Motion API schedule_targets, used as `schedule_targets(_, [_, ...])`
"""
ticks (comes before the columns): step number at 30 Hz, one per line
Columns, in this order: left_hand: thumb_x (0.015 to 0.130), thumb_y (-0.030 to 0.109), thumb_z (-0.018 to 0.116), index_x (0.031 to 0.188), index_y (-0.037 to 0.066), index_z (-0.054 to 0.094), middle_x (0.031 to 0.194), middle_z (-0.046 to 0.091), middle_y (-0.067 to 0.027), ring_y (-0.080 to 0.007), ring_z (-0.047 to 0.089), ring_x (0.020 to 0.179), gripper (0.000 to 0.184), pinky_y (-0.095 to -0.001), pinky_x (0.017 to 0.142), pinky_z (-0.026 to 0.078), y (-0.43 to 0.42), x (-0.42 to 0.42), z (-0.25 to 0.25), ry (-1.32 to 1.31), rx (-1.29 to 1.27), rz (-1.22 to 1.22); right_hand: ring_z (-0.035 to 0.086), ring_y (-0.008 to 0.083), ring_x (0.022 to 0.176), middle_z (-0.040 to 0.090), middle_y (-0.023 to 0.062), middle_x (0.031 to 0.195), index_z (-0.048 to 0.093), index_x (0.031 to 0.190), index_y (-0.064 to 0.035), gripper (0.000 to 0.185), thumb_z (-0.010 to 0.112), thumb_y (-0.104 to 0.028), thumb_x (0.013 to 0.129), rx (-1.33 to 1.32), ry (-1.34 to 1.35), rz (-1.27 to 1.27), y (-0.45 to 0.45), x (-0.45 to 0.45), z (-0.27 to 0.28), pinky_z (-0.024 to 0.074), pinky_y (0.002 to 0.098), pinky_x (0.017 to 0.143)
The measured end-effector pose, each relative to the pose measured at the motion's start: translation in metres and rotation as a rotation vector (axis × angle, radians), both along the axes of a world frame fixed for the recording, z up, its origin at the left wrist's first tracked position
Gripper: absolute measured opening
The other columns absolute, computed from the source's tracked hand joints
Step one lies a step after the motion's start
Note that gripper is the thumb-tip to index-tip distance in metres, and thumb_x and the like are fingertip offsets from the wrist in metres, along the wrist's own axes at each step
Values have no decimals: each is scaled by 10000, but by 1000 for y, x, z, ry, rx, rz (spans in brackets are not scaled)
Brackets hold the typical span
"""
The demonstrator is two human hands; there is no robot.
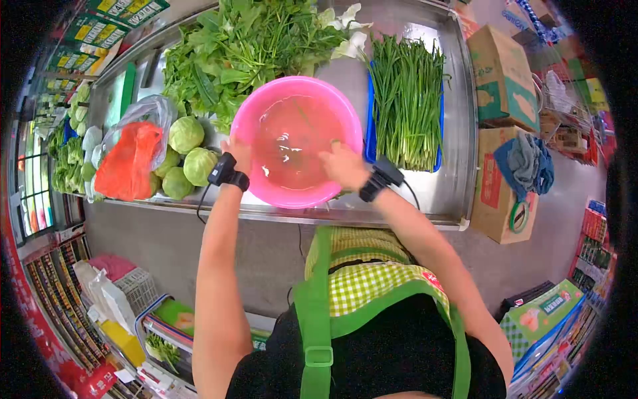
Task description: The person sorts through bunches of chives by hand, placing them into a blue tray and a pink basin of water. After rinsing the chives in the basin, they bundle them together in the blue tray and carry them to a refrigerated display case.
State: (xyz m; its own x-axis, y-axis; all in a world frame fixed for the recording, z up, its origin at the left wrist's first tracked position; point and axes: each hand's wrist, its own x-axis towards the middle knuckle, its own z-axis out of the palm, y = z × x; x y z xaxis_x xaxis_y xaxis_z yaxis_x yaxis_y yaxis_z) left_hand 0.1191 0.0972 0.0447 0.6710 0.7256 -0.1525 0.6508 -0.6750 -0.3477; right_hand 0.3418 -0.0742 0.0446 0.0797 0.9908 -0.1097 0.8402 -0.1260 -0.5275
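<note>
A pink basin (355, 126) of water stands at the front of the metal table. My left hand (240, 154) is at its left rim, fingers closed on the edge. Over the right inside of the basin is my right hand (342, 165), slightly blurred, with its fingers apart near the water. A small green bit shows by its fingertips; whether they touch it is unclear. Thin green pieces lie in the water. Leafy greens (246, 46) are heaped behind the basin. To its right, a blue tray (371, 136) holds long green chives (407, 103).
Several round cabbages (186, 135) and an orange-red plastic bag (129, 163) are to the left. The metal table (425, 193) has a raised edge. Cardboard boxes (502, 80) stand beyond its right end, with a blue-grey cloth (525, 163) on one.
</note>
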Motion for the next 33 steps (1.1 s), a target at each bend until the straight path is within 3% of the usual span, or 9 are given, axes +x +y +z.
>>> schedule_targets(4, [721,182,540,705,140,659,753,625,-53,-263,542,819,126,-410,689,412,-10,-9,2,70,3,123,527,327,880,539,169,947,597,929,-22,240,538,-158,740,-318,-239,61,20,-22,-30,460,443,693])
schedule_targets(5, [702,221,596,718,112,665,684,629,-71,-270,578,735,130,-410,610,435,-18,-11,7,-150,-103,204,520,327,882,549,166,932,630,877,-53,217,565,-161,702,-279,-191,21,20,-24,-29,458,441,687])
schedule_targets(8, [783,229,578,714,16,608,623,595,-90,-175,577,554,227,-316,548,473,-35,-3,12,-737,-856,530,499,330,893,546,168,950,661,831,-82,197,588,-153,663,-70,-54,-34,17,-29,-32,443,437,720])
schedule_targets(10, [840,209,527,819,22,599,669,589,-34,-121,563,556,201,-257,474,454,-59,11,17,-1063,-1249,986,479,326,938,534,175,993,661,837,-85,189,567,-133,680,-168,-74,-169,16,-40,-15,426,435,757])
schedule_targets(15, [862,211,501,839,21,553,731,586,-57,-160,576,600,198,-280,517,477,-88,31,3,-1253,-1328,1024,529,303,907,576,140,910,648,808,-32,188,552,-140,689,-430,-233,39,24,-27,-17,466,414,654])
schedule_targets(20, [869,177,482,847,31,549,751,583,-62,-164,567,642,162,-273,557,466,-101,57,6,-1521,-1698,1188,560,272,861,600,117,851,631,774,-51,134,538,-103,693,-245,-98,66,10,-34,5,472,396,664])
schedule_targets(24, [867,163,487,873,28,564,763,589,-54,-147,549,629,156,-267,551,451,-87,68,-8,-1579,-1781,1078,537,251,916,594,88,847,600,852,-66,150,530,-93,722,-90,36,171,-9,-48,31,461,378,675])
schedule_targets(27, [867,176,512,899,28,590,762,589,-23,-118,529,642,171,-234,577,431,-72,80,23,-1648,-1410,684,534,273,919,603,89,962,600,987,-90,230,538,-112,767,429,204,76,-29,-40,45,449,366,710])
schedule_targets(33, [863,297,517,941,74,606,852,600,-17,-109,532,789,252,-241,717,409,47,87,107,-1461,-986,422,587,188,824,626,124,902,593,995,-31,214,501,-76,807,16,785,-341,-110,21,-6,459,309,741])
